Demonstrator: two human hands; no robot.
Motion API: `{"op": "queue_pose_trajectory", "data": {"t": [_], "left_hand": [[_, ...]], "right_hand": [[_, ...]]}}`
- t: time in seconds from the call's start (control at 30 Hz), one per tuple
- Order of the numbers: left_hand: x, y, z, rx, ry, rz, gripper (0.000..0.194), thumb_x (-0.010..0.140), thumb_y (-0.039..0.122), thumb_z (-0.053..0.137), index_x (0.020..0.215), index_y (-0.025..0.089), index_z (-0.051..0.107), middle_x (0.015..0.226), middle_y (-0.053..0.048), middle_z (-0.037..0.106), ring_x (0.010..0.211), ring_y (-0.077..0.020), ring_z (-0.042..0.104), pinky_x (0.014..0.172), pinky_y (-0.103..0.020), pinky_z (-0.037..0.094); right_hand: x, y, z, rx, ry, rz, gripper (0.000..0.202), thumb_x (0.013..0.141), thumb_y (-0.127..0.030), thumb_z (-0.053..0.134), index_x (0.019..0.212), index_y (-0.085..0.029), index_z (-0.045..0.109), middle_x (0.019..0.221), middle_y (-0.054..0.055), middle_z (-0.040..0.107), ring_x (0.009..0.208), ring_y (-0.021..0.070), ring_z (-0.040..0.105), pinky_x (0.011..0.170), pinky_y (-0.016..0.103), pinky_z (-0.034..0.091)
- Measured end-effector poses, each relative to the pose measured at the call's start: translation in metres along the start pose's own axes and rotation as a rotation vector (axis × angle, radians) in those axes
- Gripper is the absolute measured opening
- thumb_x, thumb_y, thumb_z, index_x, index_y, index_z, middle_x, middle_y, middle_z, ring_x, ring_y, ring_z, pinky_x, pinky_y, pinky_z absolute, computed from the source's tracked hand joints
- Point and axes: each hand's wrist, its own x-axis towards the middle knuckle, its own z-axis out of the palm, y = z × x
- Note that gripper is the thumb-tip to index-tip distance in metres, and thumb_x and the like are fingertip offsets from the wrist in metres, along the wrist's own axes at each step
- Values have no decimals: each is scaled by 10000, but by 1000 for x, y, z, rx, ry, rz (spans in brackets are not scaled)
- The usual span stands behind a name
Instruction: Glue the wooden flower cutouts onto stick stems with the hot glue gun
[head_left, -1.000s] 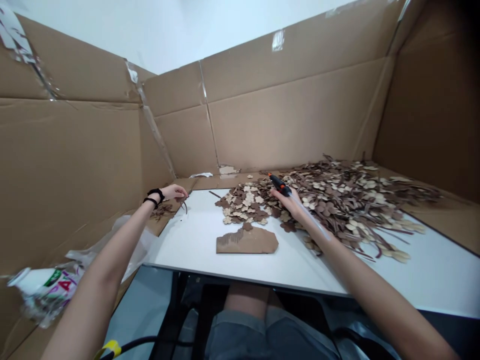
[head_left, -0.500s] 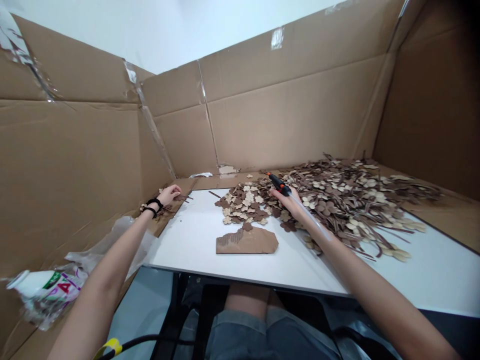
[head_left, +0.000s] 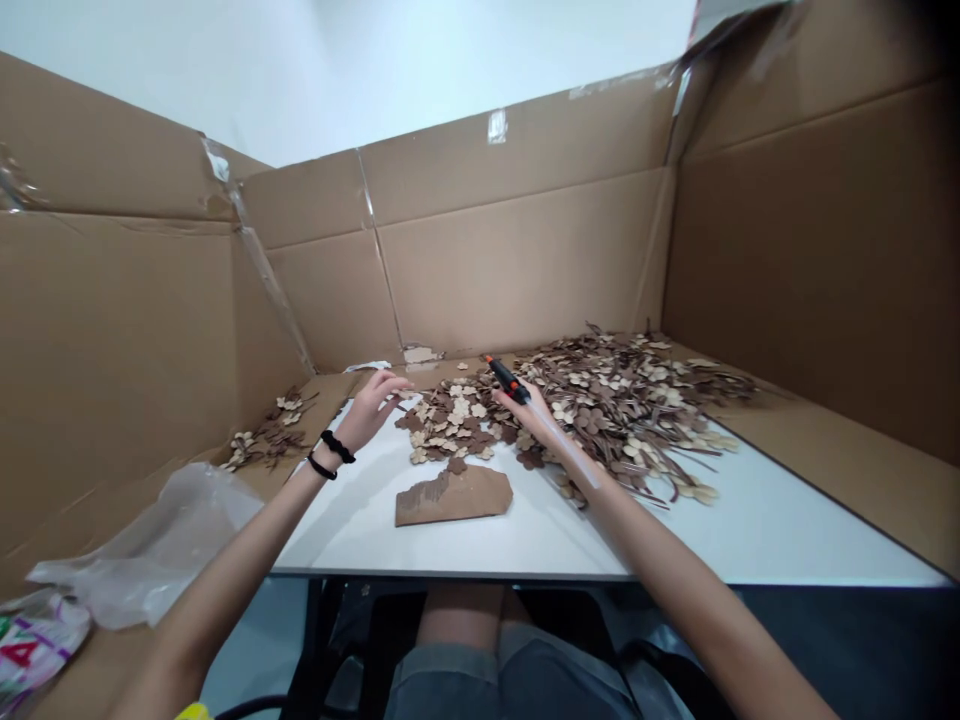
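Observation:
My right hand (head_left: 529,405) is wrapped round a black and orange glue gun (head_left: 508,380), its orange tip pointing up and left, with a clear glue stick trailing back over the wrist. My left hand (head_left: 375,402), with black bands at the wrist, is over the white board (head_left: 330,540) beside a small pile of flower-shaped pieces (head_left: 450,415). Its fingers are partly spread and bent; nothing can be made out in them. Below the pile lies a brown cardboard piece (head_left: 454,497) with a ridged left part and a dark flower at its top edge.
A large heap of brown and beige flowers and strips (head_left: 615,400) covers the board's back right. Finished-looking stemmed flowers (head_left: 277,430) lie at the left on cardboard. A clear plastic bag (head_left: 165,540) is at the lower left. Cardboard walls (head_left: 510,260) surround the board.
My left hand has moved right, from the stemmed flowers at the left to beside the small flower pile. The view has shifted to the right. My right hand still holds the glue gun.

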Motion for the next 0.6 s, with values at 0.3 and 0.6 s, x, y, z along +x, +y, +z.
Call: {"op": "queue_pose_trajectory", "data": {"t": [0.3, 0.6], "left_hand": [[-14, 63, 20, 85, 282, 394, 231, 832, 11, 560, 964, 198, 530, 1010, -34, 576, 998, -138, 647, 847, -286, 565], [-20, 84, 3, 48, 289, 504, 178, 892, 77, 508, 998, 221, 518, 859, -4, 571, 1040, -181, 655, 773, -292, 609]], "right_hand": [[-1, -2, -2, 38, 24, 17, 376, 702, -547, 595, 718, -198, 458, 643, -11, 432, 611, 142, 368, 574, 272, 311], [-1, -2, -1, 22, 25, 37, 364, 688, -527, 606, 685, -210, 427, 600, -26, 390, 587, 138, 357, 570, 277, 306]]}}
